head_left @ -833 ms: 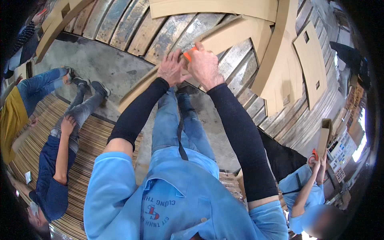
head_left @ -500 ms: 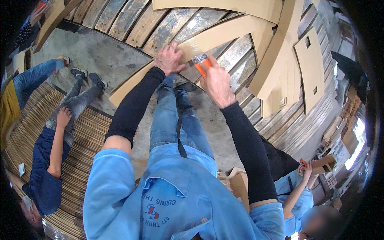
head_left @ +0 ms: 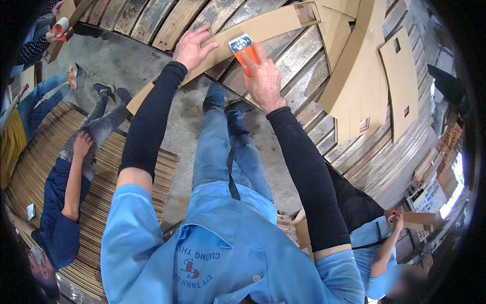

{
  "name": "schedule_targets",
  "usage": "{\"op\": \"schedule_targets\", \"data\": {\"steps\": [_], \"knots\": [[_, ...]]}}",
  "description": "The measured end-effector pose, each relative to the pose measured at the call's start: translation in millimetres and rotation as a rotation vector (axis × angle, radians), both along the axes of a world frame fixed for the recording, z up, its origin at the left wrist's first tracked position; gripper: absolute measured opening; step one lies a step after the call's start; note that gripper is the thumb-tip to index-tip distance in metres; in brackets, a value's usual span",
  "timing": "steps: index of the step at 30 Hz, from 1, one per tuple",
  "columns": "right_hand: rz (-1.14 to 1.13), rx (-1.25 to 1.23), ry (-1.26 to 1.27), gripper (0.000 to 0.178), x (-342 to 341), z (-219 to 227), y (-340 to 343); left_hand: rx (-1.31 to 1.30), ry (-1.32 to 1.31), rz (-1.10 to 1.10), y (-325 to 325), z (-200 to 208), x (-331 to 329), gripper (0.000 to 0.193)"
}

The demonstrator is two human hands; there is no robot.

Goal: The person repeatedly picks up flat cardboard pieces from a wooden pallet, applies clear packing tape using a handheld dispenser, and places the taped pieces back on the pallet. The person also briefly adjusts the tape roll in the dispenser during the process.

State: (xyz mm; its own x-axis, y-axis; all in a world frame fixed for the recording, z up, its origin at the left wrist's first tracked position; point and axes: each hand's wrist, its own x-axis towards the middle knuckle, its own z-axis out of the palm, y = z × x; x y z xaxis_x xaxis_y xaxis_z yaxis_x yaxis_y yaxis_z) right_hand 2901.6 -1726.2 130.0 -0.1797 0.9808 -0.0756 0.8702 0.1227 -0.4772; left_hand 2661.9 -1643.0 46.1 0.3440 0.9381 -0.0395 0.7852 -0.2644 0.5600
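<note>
Just beyond our right fingers is the metal head of the cutter (head_left: 240, 45), its orange handle grasped in our right hand (head_left: 264, 81). Its long axis runs away from our palm, leaning a little left, toothed edge farthest from us, over the strip (head_left: 276, 25); we cannot tell whether they touch. Our left hand (head_left: 191, 49) is released, fingers loosely spread above the strip, left of the cutter. Beneath the strip are wooden slats (head_left: 302, 66); right of our right fingers lie cardboard panels (head_left: 354, 71). Nearer us than our fingers is grey floor (head_left: 185, 116), with a cardboard stack (head_left: 124, 182) farther left. Since half a second ago, our left hand has shifted left, away from the cutter, whose head has moved from the strip's near edge to over it.
</note>
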Motion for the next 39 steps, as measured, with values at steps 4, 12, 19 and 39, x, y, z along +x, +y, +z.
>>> {"op": "schedule_targets", "data": {"steps": [4, 12, 19, 39], "knots": [[0.015, -0.028, 0.04, 0.05, 3, 1, -12, 0.04, 0.063, 0.01, -12, -2, 2, 0.034], [-0.034, -0.074, 0.016, 0.047, 9, -5, -50, 0.175, 0.09, -0.067, -20, 2, 12, 0.021], [0.023, -0.041, -0.155, 0.024, -19, -7, 4, 0.282, 0.371, -0.02, -20, 2, 82, 0.053], [-0.886, -0.46, 0.266, 0.042, 201, 12, -250, 0.206, 0.433, -0.318, 48, 81, 27, 0.055]]}}
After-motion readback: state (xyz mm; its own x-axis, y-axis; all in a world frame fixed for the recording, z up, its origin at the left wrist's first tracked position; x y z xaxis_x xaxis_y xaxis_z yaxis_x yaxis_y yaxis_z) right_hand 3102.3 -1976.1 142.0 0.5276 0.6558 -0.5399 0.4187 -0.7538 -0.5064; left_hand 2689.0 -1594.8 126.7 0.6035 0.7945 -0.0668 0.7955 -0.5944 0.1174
